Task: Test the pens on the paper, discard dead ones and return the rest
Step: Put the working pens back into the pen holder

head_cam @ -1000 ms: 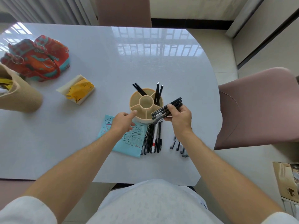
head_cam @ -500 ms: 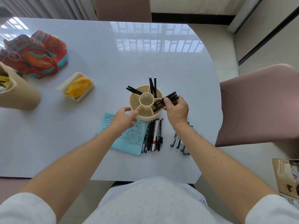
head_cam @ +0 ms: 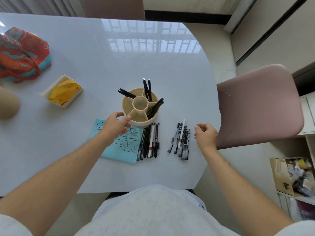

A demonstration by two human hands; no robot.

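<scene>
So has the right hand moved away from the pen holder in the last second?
Yes. The right hand has left the pen holder rim and dropped toward the table's near edge, now empty beside the patterned pens.

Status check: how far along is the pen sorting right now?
Done: the blue paper is covered in test scribbles, and black pens stand in three compartments of the holder. In hand: nothing; the right hand is empty by the patterned pens, and the left hand touches the holder. Left: two groups lie on the table, the other being the dark pens.
</scene>
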